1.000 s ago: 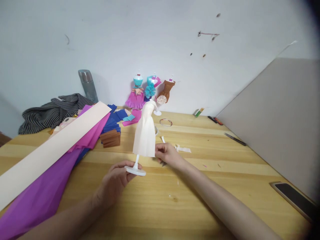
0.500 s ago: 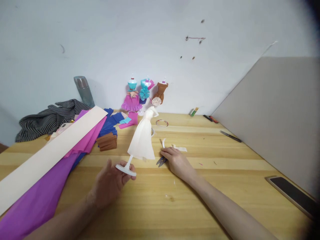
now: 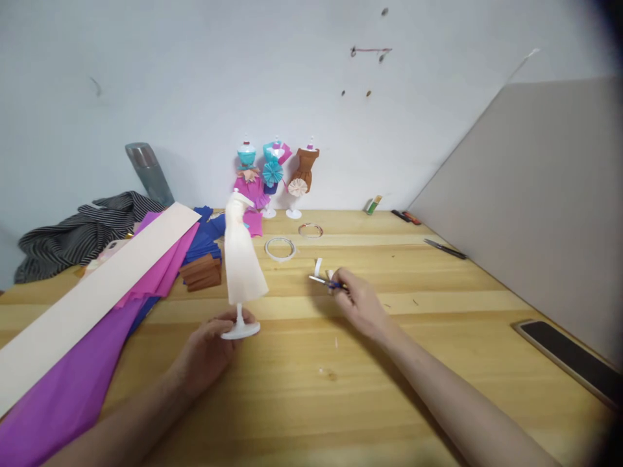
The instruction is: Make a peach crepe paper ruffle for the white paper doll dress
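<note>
In my left hand (image 3: 207,347) is the round base of a small white dress-form stand (image 3: 240,329), its fingers closed round the base's edge. The form wears a cream paper dress (image 3: 243,259) and stands nearly upright. My right hand (image 3: 360,298) is closed on small blue-handled scissors (image 3: 333,283), their blades pointing left above the table. Just beyond the blades is a curled white strip (image 3: 318,266). A white tape roll (image 3: 280,249) lies flat between the dress and my right hand.
Three dressed mini mannequins (image 3: 272,172) stand by the wall. Folded brown paper (image 3: 201,275), a long cream strip (image 3: 97,301) and purple paper (image 3: 73,395) lie left, near a leaning bottle (image 3: 150,174). A second ring (image 3: 310,230), a craft knife (image 3: 445,248) and a phone (image 3: 567,357) are on the table.
My left hand has turned the stand more upright and shifted it left, uncovering the tape roll. My right hand has lifted the scissors off the table.
</note>
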Action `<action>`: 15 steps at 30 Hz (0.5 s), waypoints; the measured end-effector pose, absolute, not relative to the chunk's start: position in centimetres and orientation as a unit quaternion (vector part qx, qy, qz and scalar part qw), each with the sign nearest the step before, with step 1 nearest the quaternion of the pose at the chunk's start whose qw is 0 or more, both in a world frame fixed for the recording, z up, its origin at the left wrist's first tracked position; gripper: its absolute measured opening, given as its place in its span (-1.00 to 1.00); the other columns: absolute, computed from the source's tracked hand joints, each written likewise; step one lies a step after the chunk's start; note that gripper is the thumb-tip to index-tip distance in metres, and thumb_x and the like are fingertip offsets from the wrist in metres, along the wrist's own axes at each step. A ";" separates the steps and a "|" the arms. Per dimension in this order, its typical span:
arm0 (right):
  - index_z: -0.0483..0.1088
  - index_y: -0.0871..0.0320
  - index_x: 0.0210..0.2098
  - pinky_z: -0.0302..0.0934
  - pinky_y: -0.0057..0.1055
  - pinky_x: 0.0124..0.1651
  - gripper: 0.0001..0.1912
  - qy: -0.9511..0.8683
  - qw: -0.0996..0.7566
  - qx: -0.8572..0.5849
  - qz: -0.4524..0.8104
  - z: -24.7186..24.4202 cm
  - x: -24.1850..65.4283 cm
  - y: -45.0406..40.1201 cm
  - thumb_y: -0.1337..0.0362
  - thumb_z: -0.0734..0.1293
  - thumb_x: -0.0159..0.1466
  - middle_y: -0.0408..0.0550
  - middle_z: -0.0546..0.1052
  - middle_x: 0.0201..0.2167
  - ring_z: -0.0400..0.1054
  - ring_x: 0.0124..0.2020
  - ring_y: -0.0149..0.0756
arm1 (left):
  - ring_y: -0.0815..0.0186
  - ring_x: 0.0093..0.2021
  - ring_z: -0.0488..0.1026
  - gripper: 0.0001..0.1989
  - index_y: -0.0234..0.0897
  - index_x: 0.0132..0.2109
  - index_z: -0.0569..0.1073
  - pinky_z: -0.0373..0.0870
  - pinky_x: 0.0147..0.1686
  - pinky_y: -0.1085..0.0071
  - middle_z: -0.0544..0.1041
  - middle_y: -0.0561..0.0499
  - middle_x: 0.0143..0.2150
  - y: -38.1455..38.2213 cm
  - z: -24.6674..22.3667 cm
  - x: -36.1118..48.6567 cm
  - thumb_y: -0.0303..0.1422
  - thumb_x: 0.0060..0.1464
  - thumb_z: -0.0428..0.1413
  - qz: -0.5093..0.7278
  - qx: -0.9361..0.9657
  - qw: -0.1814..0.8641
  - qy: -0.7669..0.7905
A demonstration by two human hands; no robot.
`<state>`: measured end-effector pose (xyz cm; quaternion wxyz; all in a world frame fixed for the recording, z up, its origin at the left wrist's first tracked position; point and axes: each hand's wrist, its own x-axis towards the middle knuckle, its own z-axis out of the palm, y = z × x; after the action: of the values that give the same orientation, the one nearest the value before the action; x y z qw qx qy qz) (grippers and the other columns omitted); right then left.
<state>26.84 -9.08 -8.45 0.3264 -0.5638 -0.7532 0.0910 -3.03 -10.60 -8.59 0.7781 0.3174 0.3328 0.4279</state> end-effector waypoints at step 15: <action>0.35 0.12 0.14 0.18 -0.14 0.14 -0.54 -0.724 0.216 -0.646 0.107 -9.4 33.5 -4.4 0.26 0.27 0.24 0.16 0.26 0.23 0.32 0.10 -0.06 | 0.33 -0.29 0.43 -0.77 -0.42 -0.40 0.60 0.33 -0.29 0.55 0.55 -0.07 -0.35 -10.3 -9.2 -2.8 -0.30 -0.18 0.34 0.423 0.322 0.745 0.403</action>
<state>33.52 -4.39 -9.40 0.2162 -0.6462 -0.7240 0.1070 -2.76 -10.33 -9.20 0.7451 0.3216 0.4028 0.4234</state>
